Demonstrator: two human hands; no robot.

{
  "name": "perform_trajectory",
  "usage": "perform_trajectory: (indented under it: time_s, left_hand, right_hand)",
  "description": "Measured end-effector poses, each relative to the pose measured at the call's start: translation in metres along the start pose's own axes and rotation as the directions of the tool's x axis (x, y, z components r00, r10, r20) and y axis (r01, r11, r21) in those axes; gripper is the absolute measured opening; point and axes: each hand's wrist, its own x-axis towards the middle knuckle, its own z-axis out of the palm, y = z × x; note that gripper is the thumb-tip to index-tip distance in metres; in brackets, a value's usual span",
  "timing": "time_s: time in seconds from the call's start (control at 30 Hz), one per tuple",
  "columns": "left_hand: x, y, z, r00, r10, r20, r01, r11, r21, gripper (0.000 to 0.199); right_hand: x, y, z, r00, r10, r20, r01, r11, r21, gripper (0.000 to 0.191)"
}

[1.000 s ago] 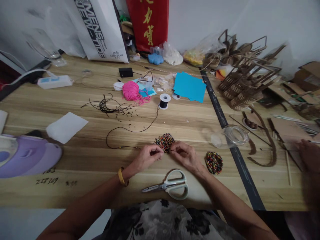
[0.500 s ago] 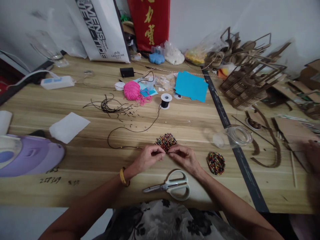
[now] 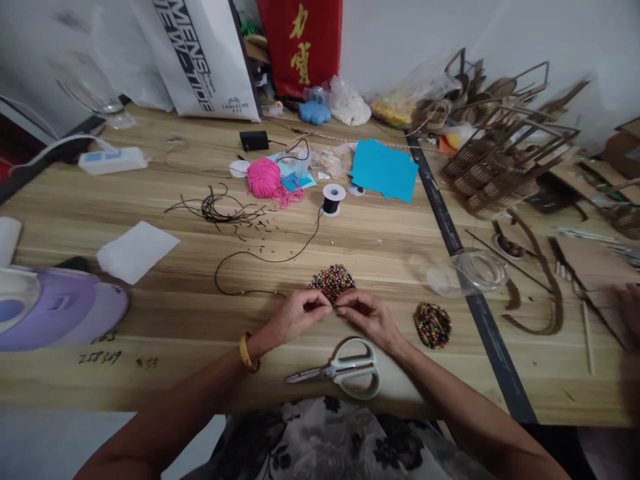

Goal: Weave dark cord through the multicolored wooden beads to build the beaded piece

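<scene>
Thin black cord (image 3: 253, 254) curves across the table from a white spool (image 3: 333, 193) to my left hand (image 3: 299, 315), and a few small beads sit along it. My left thumb and forefinger are pinched on the cord. Almost fingertip to fingertip with it, my right hand (image 3: 367, 315) is closed in a pinch; what lies in it is too small to make out. A pile of small multicoloured beads (image 3: 333, 281) is just beyond both hands. Scissors (image 3: 345, 370) with pale handles lie below my hands, and a coil of strung beads (image 3: 433, 325) is to the right.
Cut black cord pieces (image 3: 225, 212), pink yarn (image 3: 265, 179) and blue sheets (image 3: 384, 170) lie farther back. Small woven baskets (image 3: 487, 170) stand at right, near a clear plastic container (image 3: 475, 270). A purple device (image 3: 75, 303) is at left. Another person's hand (image 3: 629, 307) shows at the right edge.
My hands stay pinched together in nearly the same place. The view has shifted slightly. At the right edge, the other person's hand has moved a little.
</scene>
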Motion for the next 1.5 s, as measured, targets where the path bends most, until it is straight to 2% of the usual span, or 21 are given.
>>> perform_trajectory:
  time_s: [0.5, 1.03, 1.5]
  left_hand:
    - [-0.0003, 0.0013, 0.0001, 1.0, 0.012, 0.006, -0.012, 1.0, 0.01, 0.012]
    - [-0.0009, -0.0008, 0.0001, 1.0, 0.004, 0.022, -0.004, 1.0, 0.021, 0.012]
    - [-0.0003, -0.0018, 0.0016, 1.0, 0.004, 0.011, -0.004, 1.0, 0.028, 0.012]
  right_hand:
    - [-0.0006, -0.0003, -0.0004, 0.996, 0.078, 0.039, -0.081, 0.995, 0.062, 0.017]
    - [0.001, -0.0035, -0.0003, 0.999, 0.008, 0.052, -0.01, 0.999, 0.035, 0.01]
    - [0.0012, -0.0029, -0.0003, 0.995, -0.062, 0.074, 0.064, 0.997, -0.034, 0.013]
